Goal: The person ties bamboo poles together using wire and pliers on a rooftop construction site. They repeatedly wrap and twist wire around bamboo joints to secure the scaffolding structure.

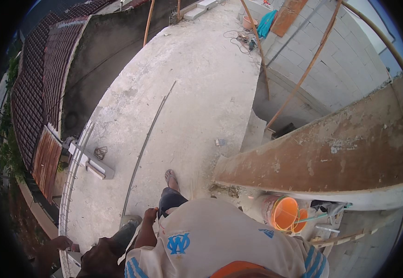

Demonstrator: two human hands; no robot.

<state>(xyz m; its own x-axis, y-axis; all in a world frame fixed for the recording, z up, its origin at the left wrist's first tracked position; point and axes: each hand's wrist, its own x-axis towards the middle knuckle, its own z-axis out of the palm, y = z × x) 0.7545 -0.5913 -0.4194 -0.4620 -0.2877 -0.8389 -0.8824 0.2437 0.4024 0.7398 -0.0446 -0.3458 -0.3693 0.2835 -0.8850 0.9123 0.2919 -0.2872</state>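
Observation:
My left hand (151,215) hangs beside my dark shorts (171,199), close to my bent left leg. Its fingers look curled in, and nothing shows between them. A sandalled foot (171,177) stands on the pale concrete slab (196,120). My right hand is out of view; the light shirt (229,231) with blue stripes fills the lower middle. At the lower left, another person's hand (62,242) is near a small pale object (74,256) I cannot identify, beside a long rebar frame (70,199).
Thin steel rods (146,139) lie along the slab. A white block (95,162) sits near its left edge. At right are a brown board (321,148), an orange bucket (284,213) and a block wall (321,46). Wooden poles (309,65) lean there; tiled roofs (55,55) lie beyond the left edge.

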